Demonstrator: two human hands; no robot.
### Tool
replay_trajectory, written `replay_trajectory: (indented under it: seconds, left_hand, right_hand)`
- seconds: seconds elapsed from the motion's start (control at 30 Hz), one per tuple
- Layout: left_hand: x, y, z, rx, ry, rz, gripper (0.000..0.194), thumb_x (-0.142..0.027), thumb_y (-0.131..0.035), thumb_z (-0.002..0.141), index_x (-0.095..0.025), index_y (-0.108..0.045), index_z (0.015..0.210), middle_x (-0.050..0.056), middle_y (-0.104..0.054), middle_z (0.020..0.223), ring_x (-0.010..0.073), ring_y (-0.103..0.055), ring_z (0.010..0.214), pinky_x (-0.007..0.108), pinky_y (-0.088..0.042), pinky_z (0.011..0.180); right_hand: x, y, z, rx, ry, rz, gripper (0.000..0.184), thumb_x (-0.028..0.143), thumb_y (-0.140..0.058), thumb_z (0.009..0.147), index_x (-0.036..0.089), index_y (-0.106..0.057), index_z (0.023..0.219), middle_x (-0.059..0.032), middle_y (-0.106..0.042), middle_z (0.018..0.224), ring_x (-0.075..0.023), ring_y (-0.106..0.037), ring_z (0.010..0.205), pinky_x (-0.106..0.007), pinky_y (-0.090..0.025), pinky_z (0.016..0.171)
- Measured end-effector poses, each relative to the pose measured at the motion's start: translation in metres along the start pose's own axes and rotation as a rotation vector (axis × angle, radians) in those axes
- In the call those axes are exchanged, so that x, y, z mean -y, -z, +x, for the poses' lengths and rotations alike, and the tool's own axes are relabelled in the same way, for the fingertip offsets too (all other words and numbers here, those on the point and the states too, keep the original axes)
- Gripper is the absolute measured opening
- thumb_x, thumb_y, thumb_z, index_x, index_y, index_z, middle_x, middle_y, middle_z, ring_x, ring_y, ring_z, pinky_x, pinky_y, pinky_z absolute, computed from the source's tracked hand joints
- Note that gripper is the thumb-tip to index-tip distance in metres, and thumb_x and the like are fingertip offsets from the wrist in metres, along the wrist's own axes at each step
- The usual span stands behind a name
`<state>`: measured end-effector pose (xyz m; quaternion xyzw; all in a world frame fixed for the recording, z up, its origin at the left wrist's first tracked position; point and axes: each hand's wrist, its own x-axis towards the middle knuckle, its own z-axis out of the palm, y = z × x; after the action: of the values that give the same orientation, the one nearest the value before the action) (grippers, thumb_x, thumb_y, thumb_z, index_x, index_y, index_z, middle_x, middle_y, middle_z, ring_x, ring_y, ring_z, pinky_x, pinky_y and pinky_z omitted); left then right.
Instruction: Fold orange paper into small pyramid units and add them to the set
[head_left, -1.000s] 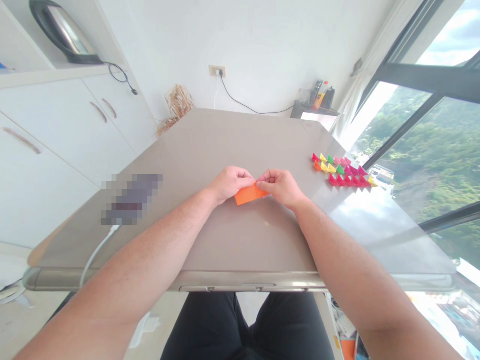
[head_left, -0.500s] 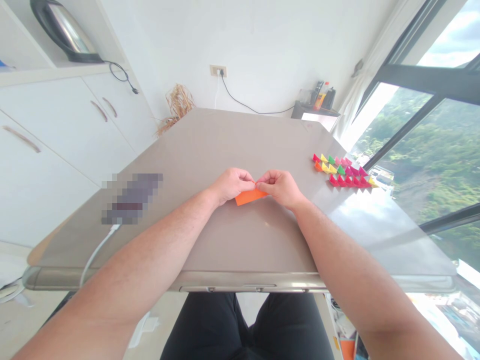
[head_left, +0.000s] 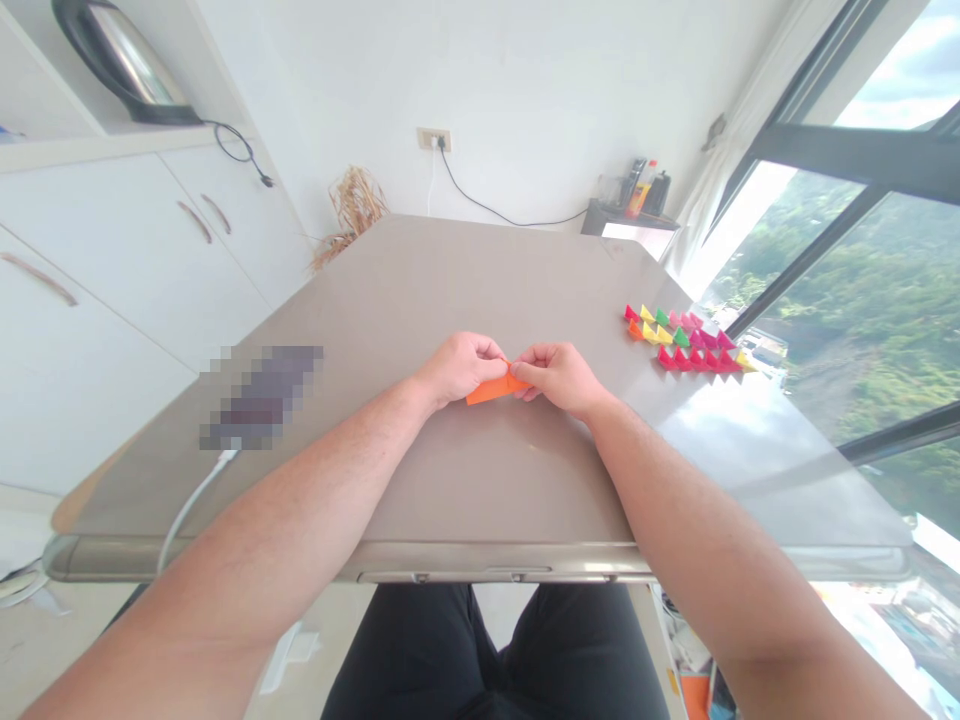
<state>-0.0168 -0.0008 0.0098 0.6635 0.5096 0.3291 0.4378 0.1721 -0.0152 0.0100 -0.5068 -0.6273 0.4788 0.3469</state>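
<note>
A small strip of orange paper [head_left: 489,389] is held between my two hands over the middle of the table. My left hand [head_left: 466,366] pinches its upper left part with thumb and fingers. On the other side, my right hand [head_left: 557,376] grips the right end, thumb on top and fingers beneath. The paper's lower left corner sticks out below my left fingers; its right end is partly hidden by my right hand. A crease or edge seems to show near the right thumb.
Rows of small folded paper pieces [head_left: 697,358] in red, yellow, green, pink and orange stand on the table [head_left: 480,480] at the right. At the left lies a blurred-out dark object [head_left: 262,395] with a white cable [head_left: 187,500]. A window [head_left: 885,270] borders the right.
The orange paper shows a narrower visible face and sits slightly higher and to the left. My right fingers have shifted a little along it; both hands keep their hold.
</note>
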Motion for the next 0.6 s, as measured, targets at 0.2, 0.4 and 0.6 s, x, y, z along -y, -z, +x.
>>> replay_trajectory:
  seconds: [0.2,0.4,0.6]
  left_hand:
    - [-0.001,0.0036,-0.0006,0.008,0.006,0.035,0.009,-0.027,-0.066,0.067,-0.019,-0.068,0.071,-0.002,-0.061,0.063,0.0105,-0.05,0.056,0.023,-0.033,0.048]
    - [-0.0038,0.0064,-0.0016,0.029,-0.017,0.039,0.007,-0.026,-0.067,0.067,-0.018,-0.068,0.069,-0.001,-0.061,0.062,0.0111,-0.051,0.057,0.024,-0.035,0.05]
    - [-0.0042,0.0092,-0.0018,0.006,-0.026,0.048,0.008,-0.026,-0.066,0.067,-0.018,-0.067,0.068,-0.001,-0.062,0.063,0.0109,-0.05,0.056,0.024,-0.035,0.049]
  right_hand:
    - [0.0021,0.0038,-0.0018,0.064,-0.007,-0.02,0.016,0.024,-0.072,0.084,0.017,-0.065,0.072,-0.0036,-0.071,0.061,-0.015,-0.07,0.06,-0.023,-0.059,0.058]
    - [0.0015,0.0083,-0.0017,0.158,-0.015,0.007,0.024,0.033,-0.076,0.087,0.016,-0.065,0.074,-0.0057,-0.073,0.061,-0.0175,-0.073,0.062,-0.026,-0.061,0.059]
    - [0.0005,0.0097,-0.001,0.128,-0.041,0.013,0.026,0.033,-0.082,0.081,0.016,-0.065,0.07,-0.0069,-0.073,0.064,-0.0172,-0.072,0.058,-0.025,-0.06,0.055]
